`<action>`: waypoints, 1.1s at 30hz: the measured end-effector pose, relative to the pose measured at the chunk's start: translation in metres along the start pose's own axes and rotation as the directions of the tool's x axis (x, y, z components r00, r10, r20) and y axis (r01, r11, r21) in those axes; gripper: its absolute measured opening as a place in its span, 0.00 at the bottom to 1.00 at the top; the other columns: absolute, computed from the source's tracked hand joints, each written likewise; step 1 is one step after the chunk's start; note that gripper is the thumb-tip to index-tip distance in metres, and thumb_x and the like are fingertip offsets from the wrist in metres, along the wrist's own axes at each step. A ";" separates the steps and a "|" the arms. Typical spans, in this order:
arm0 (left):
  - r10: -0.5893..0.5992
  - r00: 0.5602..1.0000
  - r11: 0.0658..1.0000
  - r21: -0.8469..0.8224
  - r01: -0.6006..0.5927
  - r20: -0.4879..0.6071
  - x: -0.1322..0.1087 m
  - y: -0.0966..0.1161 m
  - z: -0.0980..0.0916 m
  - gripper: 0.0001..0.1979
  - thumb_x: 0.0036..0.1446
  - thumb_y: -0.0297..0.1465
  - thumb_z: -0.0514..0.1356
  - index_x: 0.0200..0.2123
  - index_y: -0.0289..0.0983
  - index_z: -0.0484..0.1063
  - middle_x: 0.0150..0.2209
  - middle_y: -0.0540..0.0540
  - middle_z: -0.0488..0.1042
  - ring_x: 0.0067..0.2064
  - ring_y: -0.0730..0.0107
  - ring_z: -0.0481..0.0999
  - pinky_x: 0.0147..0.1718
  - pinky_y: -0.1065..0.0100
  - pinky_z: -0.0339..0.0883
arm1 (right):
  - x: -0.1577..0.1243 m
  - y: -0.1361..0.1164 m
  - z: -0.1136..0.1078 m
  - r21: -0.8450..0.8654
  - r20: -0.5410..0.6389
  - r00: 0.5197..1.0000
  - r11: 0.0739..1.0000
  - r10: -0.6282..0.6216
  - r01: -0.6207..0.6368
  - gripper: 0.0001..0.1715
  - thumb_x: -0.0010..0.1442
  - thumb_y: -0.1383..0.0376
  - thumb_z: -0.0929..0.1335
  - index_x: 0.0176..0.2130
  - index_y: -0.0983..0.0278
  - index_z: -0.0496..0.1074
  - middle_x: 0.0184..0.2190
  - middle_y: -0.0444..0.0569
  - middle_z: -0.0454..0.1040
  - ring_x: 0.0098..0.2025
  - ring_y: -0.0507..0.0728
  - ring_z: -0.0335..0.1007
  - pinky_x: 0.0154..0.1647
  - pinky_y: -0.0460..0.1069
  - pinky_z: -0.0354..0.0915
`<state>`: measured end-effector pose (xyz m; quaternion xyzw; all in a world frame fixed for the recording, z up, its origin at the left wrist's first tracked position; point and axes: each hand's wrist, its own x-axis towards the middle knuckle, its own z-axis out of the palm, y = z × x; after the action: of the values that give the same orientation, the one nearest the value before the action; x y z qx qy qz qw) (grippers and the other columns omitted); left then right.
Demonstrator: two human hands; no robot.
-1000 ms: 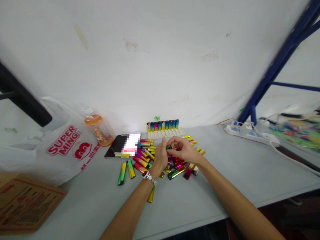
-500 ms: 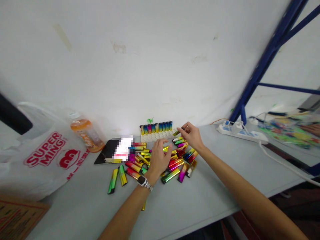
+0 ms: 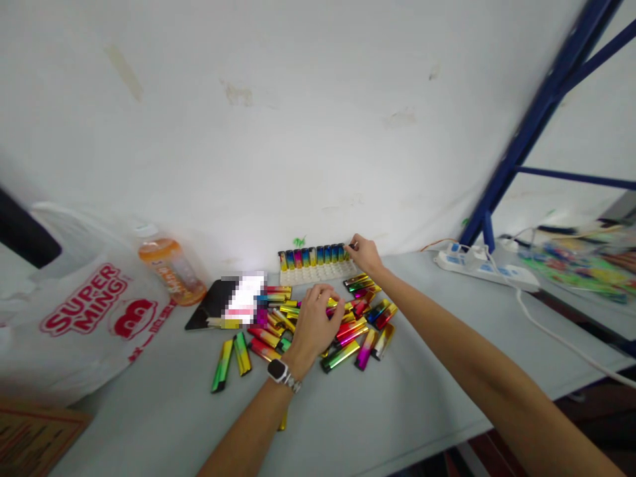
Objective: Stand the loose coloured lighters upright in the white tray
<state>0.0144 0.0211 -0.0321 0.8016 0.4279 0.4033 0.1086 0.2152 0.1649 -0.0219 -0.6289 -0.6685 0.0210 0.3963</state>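
Note:
A row of shiny lighters (image 3: 313, 256) stands upright along the back of a white perforated tray (image 3: 318, 273) by the wall. At the row's right end, my right hand (image 3: 365, 253) pinches a lighter (image 3: 352, 248), mostly covered by my fingers. Loose metallic lighters (image 3: 342, 358) in green, gold, red, purple and blue lie heaped in front of the tray. Over this heap rests my left hand (image 3: 315, 321), thumb apart and fingers loosely bent, with nothing visible in its grasp. It hides part of the heap.
Left of the heap lies a dark flat item (image 3: 211, 305) with a blurred bright patch. An orange drink bottle (image 3: 171, 268) and a white plastic bag (image 3: 99, 331) stand farther left. A power strip (image 3: 484, 271) and blue metal frame (image 3: 517, 146) are at right.
My right hand has moved left and slightly up, bringing its lighter from beside the tray to the end of the upright row. My left hand has barely shifted over the heap.

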 end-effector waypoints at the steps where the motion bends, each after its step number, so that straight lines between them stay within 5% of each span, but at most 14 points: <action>1: 0.006 1.000 1.000 -0.003 -0.006 0.002 0.000 0.000 0.000 0.07 0.62 0.34 0.55 0.35 0.38 0.71 0.44 0.43 0.71 0.48 0.61 0.70 0.51 0.54 0.66 | 0.000 -0.001 0.000 -0.035 0.013 1.000 0.999 0.001 0.000 0.10 0.61 0.58 0.67 0.36 0.62 0.71 0.25 0.46 0.75 0.27 0.54 0.68 0.30 0.46 0.57; 8: 0.012 1.000 1.000 -0.007 -0.012 0.021 -0.002 0.002 0.000 0.09 0.62 0.37 0.56 0.35 0.39 0.71 0.45 0.43 0.70 0.50 0.60 0.69 0.53 0.54 0.64 | -0.023 -0.012 -0.008 -0.367 0.123 0.991 0.926 -0.044 0.087 0.21 0.69 0.56 0.57 0.53 0.59 0.69 0.42 0.53 0.76 0.40 0.58 0.71 0.37 0.49 0.61; 14: 0.017 1.000 1.000 -0.012 -0.017 0.026 -0.003 0.003 -0.001 0.09 0.62 0.37 0.56 0.34 0.39 0.70 0.44 0.43 0.69 0.49 0.60 0.70 0.52 0.55 0.65 | -0.041 -0.021 -0.010 -0.524 0.202 0.976 0.834 -0.077 0.174 0.31 0.70 0.62 0.52 0.69 0.59 0.45 0.55 0.60 0.64 0.54 0.63 0.58 0.42 0.51 0.65; 24: -0.003 0.999 1.000 -0.019 0.004 0.032 -0.003 0.005 -0.003 0.09 0.61 0.37 0.57 0.33 0.38 0.70 0.41 0.44 0.68 0.46 0.63 0.69 0.50 0.58 0.66 | -0.050 -0.018 -0.007 -0.585 0.185 0.982 0.798 -0.045 0.147 0.40 0.66 0.65 0.56 0.71 0.62 0.35 0.54 0.63 0.61 0.53 0.66 0.57 0.50 0.58 0.57; 33: 0.011 1.000 1.000 0.004 -0.011 0.022 -0.002 0.002 -0.002 0.09 0.62 0.35 0.55 0.34 0.38 0.71 0.41 0.44 0.68 0.46 0.62 0.69 0.50 0.57 0.66 | -0.048 -0.024 -0.017 -0.579 0.235 0.970 0.793 -0.060 0.190 0.36 0.68 0.60 0.56 0.70 0.65 0.42 0.54 0.65 0.63 0.54 0.68 0.56 0.51 0.59 0.55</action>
<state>0.0136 0.0173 -0.0308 0.8085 0.4229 0.3943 0.1094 0.2001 0.1106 -0.0218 -0.6703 -0.7183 -0.1526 0.1076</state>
